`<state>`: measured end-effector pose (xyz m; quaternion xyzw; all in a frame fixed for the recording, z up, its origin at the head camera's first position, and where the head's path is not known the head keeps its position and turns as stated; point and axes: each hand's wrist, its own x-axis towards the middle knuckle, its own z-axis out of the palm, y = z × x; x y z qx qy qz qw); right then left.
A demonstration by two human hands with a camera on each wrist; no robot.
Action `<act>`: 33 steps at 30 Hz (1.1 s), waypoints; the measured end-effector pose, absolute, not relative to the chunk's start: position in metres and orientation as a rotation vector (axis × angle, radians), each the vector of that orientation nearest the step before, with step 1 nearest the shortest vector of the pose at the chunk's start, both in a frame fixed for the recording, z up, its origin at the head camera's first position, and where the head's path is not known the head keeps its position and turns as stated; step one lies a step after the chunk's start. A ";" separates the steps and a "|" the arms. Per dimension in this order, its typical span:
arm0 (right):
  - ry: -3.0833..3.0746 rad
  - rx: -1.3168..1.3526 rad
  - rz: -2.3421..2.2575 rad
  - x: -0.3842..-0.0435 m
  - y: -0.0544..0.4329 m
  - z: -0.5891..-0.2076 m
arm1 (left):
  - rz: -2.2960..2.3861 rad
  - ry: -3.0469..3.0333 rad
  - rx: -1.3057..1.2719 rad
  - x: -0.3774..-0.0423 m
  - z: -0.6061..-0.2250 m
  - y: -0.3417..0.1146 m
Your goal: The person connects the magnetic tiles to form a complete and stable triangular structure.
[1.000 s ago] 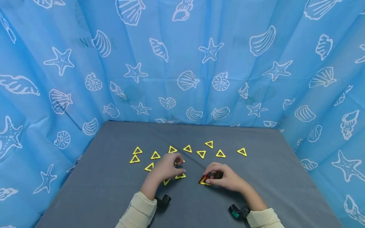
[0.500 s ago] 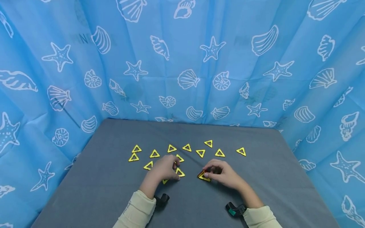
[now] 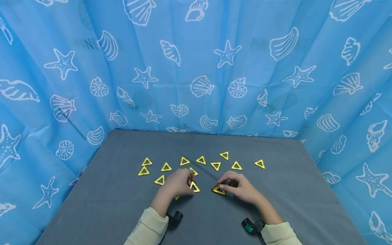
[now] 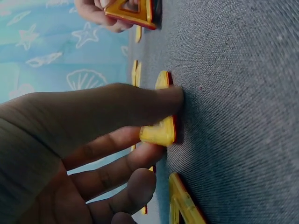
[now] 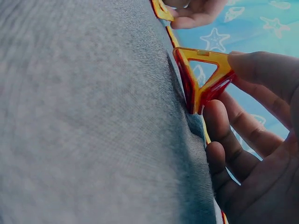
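Near the middle of the grey table, my left hand pinches a yellow triangular magnetic tile between thumb and fingers. In the left wrist view this tile has a red edge and stands close to the cloth, partly covered by the thumb. My right hand grips a joined piece of yellow and red triangular tiles. From the right wrist, the piece shows a yellow frame in front and red sides behind, with the thumb on one corner and its lower tip close to the cloth. A gap separates the two held pieces.
Several yellow triangular tiles lie flat beyond and left of the hands, among them one tile at the left and another tile at the far right. A blue shell-print curtain borders the grey table.
My left thumb has lowered onto the near tile, and the fingers now pinch it. The right-hand piece has tilted slightly, showing more of its yellow face and less red.
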<state>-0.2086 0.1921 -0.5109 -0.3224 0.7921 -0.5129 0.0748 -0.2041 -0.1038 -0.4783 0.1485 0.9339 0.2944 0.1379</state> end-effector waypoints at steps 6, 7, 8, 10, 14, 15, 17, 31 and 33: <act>2.361 -0.942 -1.547 -0.207 0.194 -0.510 | 0.879 2.680 0.429 -0.204 -0.481 -0.102; 2.360 -0.941 -1.544 -0.207 0.194 -0.511 | 0.882 2.677 0.424 -0.204 -0.481 -0.102; 2.358 -0.943 -1.539 -0.207 0.195 -0.511 | 0.882 2.674 0.418 -0.204 -0.481 -0.101; 2.355 -0.946 -1.526 -0.209 0.197 -0.512 | 0.882 2.670 0.408 -0.204 -0.481 -0.101; 2.340 -0.962 -1.504 -0.210 0.200 -0.513 | 0.874 2.675 0.406 -0.205 -0.479 -0.100; 2.336 -0.966 -1.500 -0.211 0.201 -0.513 | 0.872 2.678 0.413 -0.205 -0.479 -0.100; 2.332 -0.970 -1.491 -0.211 0.202 -0.513 | 0.872 2.681 0.423 -0.205 -0.479 -0.099; 2.366 -0.882 -1.449 -0.211 0.203 -0.514 | 0.868 2.680 0.465 -0.205 -0.479 -0.095; 2.374 -0.865 -1.446 -0.211 0.202 -0.514 | 0.888 2.681 0.476 -0.204 -0.479 -0.094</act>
